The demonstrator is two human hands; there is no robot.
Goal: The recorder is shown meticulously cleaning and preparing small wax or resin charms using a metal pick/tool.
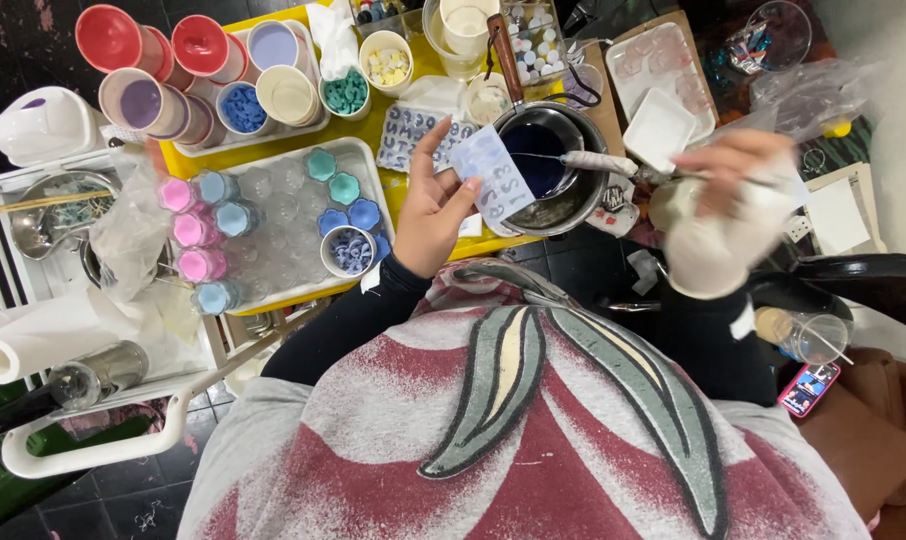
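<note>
Pinching mold strip (492, 178) in left hand (431, 210), just beside pot (553, 165); I'd hold it level. Right hand (725, 215) blurred, grip unclear, near stirrer (598, 161).

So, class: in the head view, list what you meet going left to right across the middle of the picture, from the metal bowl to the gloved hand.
Metal bowl → pink moulds → small white cup of blue pieces → left hand → pale blue number mould → saucepan of dark blue liquid → gloved right hand, blurred.
</note>
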